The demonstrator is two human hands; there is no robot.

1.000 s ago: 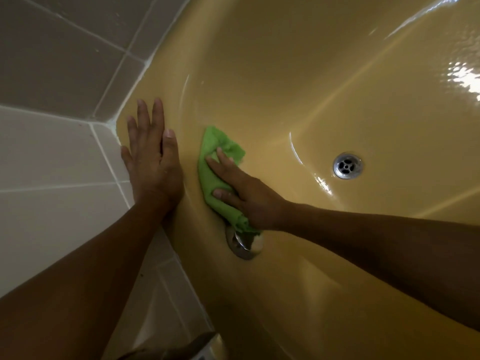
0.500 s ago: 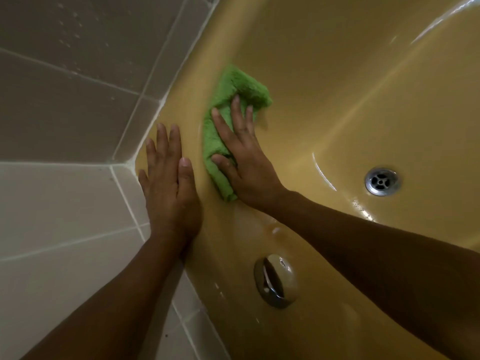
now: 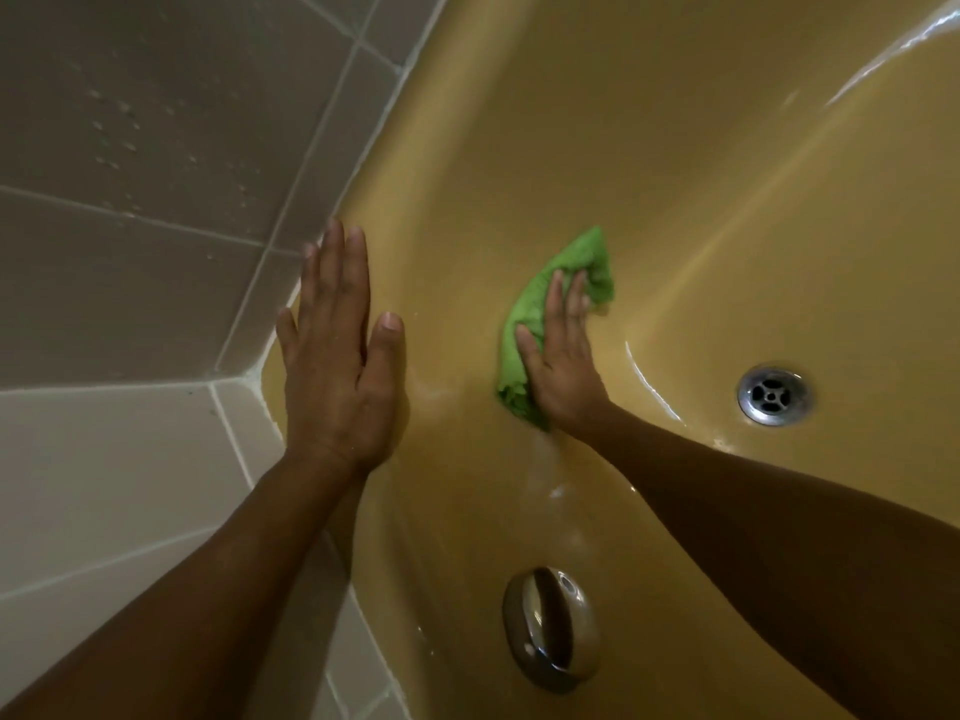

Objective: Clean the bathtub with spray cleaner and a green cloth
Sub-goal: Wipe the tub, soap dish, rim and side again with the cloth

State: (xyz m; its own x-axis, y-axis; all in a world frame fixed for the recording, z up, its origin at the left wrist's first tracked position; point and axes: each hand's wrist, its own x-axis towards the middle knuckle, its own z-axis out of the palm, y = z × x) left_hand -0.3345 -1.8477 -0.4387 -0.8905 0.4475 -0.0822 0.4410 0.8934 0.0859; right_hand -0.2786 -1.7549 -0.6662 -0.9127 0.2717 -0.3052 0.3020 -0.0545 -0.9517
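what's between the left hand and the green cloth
Nothing but bare yellow bathtub wall; the left hand and green cloth lie apart on it. The head view shows this.

The left hand (image 3: 337,356) lies flat, fingers straight and close together, thumb out to the side. The right hand (image 3: 563,371) is flat too. The left arm (image 3: 182,589) and right arm (image 3: 779,553) reach forward.

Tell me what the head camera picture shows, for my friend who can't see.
A person's right hand presses a green cloth against the inside of a yellow bathtub, while the left hand lies flat on its edge beside a tiled wall. A metal drain sits to the right, a chrome knob below.
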